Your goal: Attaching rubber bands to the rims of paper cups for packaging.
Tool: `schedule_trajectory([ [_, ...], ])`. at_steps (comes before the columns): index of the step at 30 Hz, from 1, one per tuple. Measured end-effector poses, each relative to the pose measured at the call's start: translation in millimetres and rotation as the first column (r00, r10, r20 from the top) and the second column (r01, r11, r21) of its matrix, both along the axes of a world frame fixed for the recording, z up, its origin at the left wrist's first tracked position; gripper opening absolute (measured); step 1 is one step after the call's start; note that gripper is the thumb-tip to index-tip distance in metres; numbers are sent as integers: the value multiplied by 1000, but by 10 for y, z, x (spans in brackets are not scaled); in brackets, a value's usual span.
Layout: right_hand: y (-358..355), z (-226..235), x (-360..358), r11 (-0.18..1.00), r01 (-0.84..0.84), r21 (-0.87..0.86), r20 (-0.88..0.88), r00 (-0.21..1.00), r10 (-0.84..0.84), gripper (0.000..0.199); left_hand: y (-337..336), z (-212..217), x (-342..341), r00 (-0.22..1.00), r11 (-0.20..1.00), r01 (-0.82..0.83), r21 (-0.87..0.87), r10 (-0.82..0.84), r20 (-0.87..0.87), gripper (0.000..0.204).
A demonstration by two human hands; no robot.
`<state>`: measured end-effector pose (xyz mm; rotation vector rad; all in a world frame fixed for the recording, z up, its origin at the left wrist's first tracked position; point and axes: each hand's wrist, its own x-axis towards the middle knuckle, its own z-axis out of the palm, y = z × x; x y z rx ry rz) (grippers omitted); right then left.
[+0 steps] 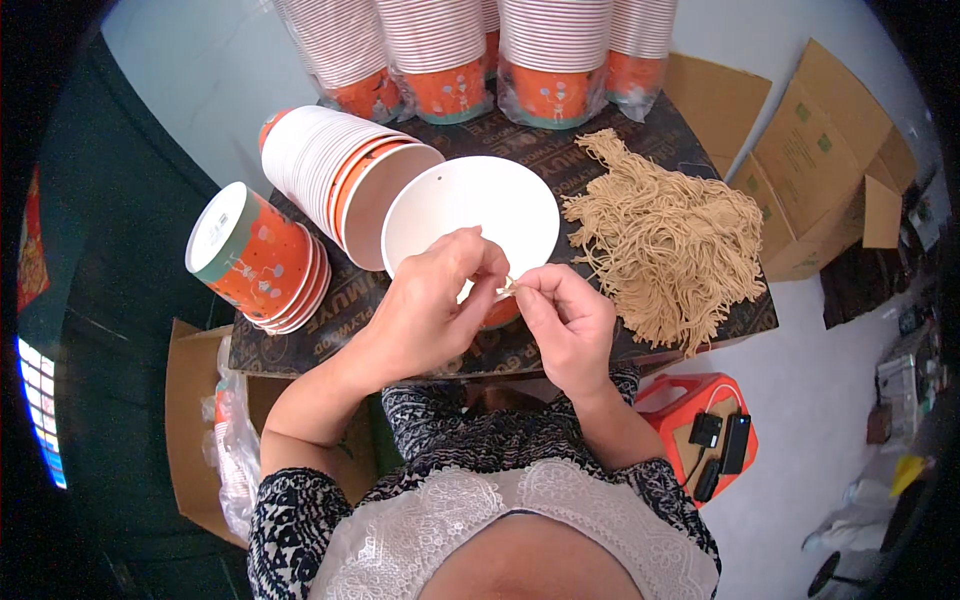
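A white-lined paper bucket (470, 205) lies tilted in front of me, its wide mouth facing up. A small hole shows near its far rim, and a bit of its orange outside appears below my hands. My left hand (435, 295) is closed at the bucket's near rim, thumb and fingers pinched together. Facing it, my right hand (570, 330) pinches the same thin pale cord (507, 290); its short end shows between the fingertips. Whether the cord passes through the rim is hidden by my fingers. Beside them on the right lies a heap of tan cords (675, 245).
Nested buckets (335, 180) lie at the left, beside an upturned orange stack (255, 255). Wrapped bucket stacks (550, 60) line the dark table's (310, 345) far edge. An open carton (820, 160) stands right; a red stool (665, 410) holds black devices.
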<state>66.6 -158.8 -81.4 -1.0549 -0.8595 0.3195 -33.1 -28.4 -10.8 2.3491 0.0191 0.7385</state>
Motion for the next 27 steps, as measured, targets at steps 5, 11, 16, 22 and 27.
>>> schedule_trajectory([
  [5,-8,1,6,1000,-23,-12,-36,999,22,6,4,72,-17,995,972,94,214,-100,18,17],
  [11,-15,-2,4,1000,-18,6,-43,999,18,6,54,-19,15,991,965,105,240,-120,50,16],
  [16,-67,-20,-20,995,90,-37,66,994,-87,7,51,4,-7,996,972,85,220,-91,19,13],
  [22,-234,-80,16,968,228,-104,282,940,-191,7,52,56,-26,998,984,65,163,-64,-9,10],
  [27,-281,-94,58,963,237,-129,339,923,-182,3,44,67,-5,998,987,41,157,-33,-58,9],
])
